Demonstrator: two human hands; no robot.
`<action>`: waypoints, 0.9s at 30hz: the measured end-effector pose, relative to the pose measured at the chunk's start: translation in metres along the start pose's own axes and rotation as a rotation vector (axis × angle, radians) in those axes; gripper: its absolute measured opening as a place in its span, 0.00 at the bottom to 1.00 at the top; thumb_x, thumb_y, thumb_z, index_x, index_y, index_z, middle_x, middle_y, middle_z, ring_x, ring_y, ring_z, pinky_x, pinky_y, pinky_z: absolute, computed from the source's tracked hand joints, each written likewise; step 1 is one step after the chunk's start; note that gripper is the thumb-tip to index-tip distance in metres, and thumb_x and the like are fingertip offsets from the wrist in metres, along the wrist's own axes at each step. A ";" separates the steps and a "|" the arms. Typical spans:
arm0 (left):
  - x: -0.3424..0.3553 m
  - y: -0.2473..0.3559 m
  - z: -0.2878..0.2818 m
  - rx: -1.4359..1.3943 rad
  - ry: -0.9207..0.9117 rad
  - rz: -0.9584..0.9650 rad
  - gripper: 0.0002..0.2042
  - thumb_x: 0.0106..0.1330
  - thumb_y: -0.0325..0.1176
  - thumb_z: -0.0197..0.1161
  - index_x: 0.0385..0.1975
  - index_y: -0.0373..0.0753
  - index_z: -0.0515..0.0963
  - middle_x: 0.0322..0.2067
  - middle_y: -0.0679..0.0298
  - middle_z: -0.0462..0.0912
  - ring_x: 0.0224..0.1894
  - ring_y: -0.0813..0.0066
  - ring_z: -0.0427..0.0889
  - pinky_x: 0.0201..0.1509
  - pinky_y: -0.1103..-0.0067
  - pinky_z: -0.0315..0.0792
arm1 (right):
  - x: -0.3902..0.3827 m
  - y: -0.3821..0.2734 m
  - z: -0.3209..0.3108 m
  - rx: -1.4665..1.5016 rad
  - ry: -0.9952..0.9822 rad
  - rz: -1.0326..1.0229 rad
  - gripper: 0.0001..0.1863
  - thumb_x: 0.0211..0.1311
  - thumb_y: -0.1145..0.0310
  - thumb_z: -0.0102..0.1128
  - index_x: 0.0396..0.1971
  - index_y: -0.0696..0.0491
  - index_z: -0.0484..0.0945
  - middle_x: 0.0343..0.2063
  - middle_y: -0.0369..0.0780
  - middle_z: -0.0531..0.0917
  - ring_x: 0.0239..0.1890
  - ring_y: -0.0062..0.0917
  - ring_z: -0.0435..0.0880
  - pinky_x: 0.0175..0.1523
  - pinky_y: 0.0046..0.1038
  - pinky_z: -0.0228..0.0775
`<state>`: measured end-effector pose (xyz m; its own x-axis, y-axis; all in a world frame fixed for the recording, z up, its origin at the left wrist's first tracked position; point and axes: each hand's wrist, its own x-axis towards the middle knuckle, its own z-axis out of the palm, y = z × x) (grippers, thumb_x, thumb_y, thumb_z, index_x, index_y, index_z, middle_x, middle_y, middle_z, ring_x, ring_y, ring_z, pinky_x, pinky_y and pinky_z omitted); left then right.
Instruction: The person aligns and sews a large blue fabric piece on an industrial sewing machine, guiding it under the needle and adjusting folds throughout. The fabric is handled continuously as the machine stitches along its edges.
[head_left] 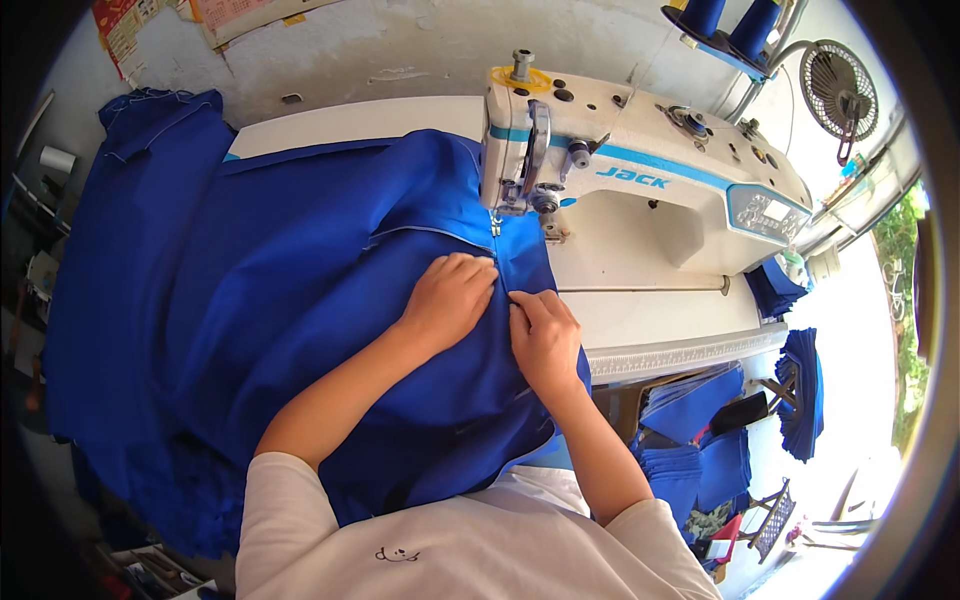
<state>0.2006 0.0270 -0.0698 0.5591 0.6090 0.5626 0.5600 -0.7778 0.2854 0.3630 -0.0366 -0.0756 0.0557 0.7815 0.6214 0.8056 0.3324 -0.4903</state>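
Observation:
A large piece of blue fabric (270,250) lies over the sewing machine bed and hangs down across my lap. Its seam runs up to the presser foot (495,225) of the white sewing machine (640,150). My left hand (450,295) is closed on the fabric left of the seam, just below the foot, fingers curled under. My right hand (545,335) pinches the fabric at the seam, a little nearer to me. The needle tip is too small to make out.
A ruler strip (690,350) edges the table's front. Stacks of blue cut pieces (690,475) sit below on the right, with another bundle (800,395) hanging beside them. Blue thread cones (752,28) and a small fan (838,85) stand above the machine.

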 end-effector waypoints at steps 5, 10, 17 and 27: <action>-0.011 0.013 -0.007 -0.058 -0.025 0.013 0.17 0.56 0.29 0.66 0.47 0.35 0.80 0.49 0.59 0.81 0.54 0.62 0.78 0.58 0.68 0.70 | 0.004 -0.005 0.000 -0.019 -0.069 0.150 0.07 0.52 0.74 0.66 0.33 0.52 0.83 0.26 0.39 0.79 0.31 0.35 0.81 0.35 0.33 0.74; -0.006 0.011 -0.006 -0.098 -0.078 0.028 0.18 0.56 0.31 0.66 0.47 0.36 0.80 0.50 0.59 0.81 0.56 0.63 0.77 0.60 0.68 0.69 | 0.002 0.001 0.004 0.097 0.004 0.158 0.07 0.53 0.75 0.65 0.33 0.52 0.83 0.25 0.39 0.79 0.29 0.34 0.81 0.33 0.33 0.74; -0.003 0.003 0.003 -0.214 -0.115 0.047 0.15 0.57 0.31 0.64 0.44 0.36 0.80 0.50 0.59 0.81 0.55 0.62 0.77 0.59 0.63 0.70 | 0.006 -0.002 0.000 -0.001 -0.008 0.067 0.08 0.54 0.76 0.64 0.35 0.52 0.84 0.24 0.37 0.78 0.29 0.32 0.81 0.33 0.32 0.74; 0.009 0.005 0.002 0.060 -0.082 -0.092 0.19 0.56 0.34 0.65 0.49 0.40 0.76 0.55 0.64 0.78 0.50 0.65 0.75 0.49 0.70 0.67 | 0.005 0.002 0.002 -0.125 -0.085 -0.056 0.11 0.53 0.75 0.65 0.38 0.52 0.83 0.28 0.37 0.75 0.30 0.31 0.79 0.34 0.31 0.74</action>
<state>0.2096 0.0287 -0.0649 0.5502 0.6902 0.4700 0.6459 -0.7085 0.2844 0.3643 -0.0310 -0.0746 -0.0372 0.8071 0.5892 0.8733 0.3129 -0.3734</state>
